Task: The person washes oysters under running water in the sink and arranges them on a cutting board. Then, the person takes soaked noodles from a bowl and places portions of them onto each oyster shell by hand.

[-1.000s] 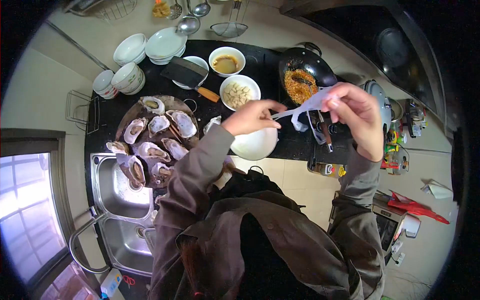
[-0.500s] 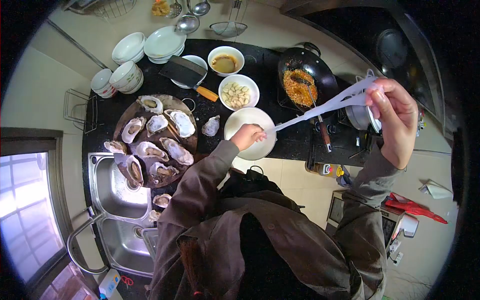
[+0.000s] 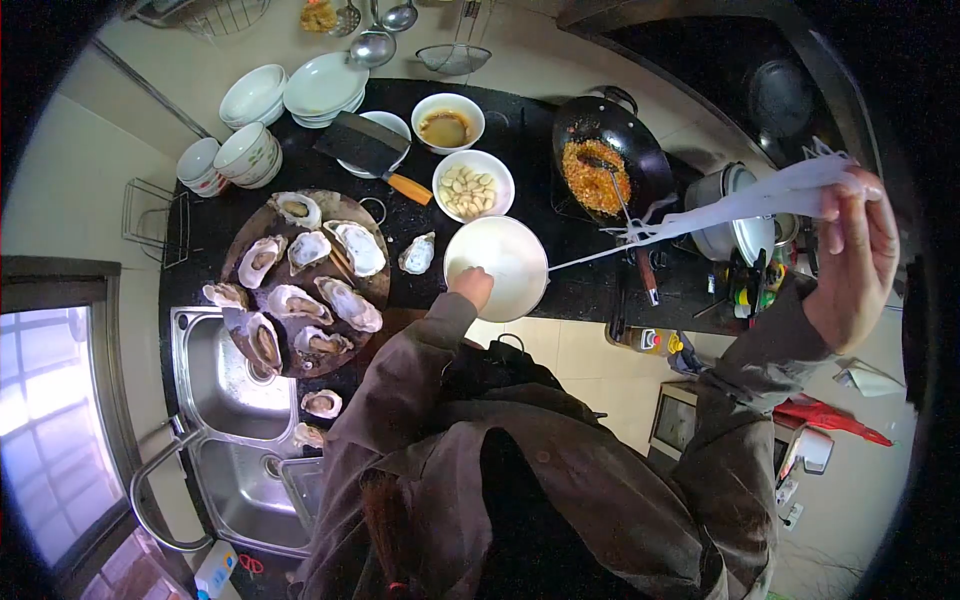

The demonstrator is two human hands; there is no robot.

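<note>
My right hand (image 3: 858,235) is raised at the right, closed on a bunch of white rice noodles (image 3: 740,205). The bunch stretches leftward in the air in front of the wok, with loose ends hanging. One long strand trails down to the right rim of a white bowl (image 3: 515,250). My left hand (image 3: 473,287) is at that bowl's near left rim, its fingers curled inward. What those fingers hold, if anything, is hidden.
A round board (image 3: 240,235) with several opened oysters lies left, beside a steel sink (image 3: 235,380). Beyond the white bowl are garlic cloves (image 3: 467,190), a bowl of brown sauce (image 3: 448,125) and a cleaver (image 3: 365,150). A wok (image 3: 640,150) holds minced food; a pot (image 3: 715,230) stands beside it.
My right hand has moved right and outward with the noodles. My left hand has come off the noodles and dropped back to the bowl's near left side.
</note>
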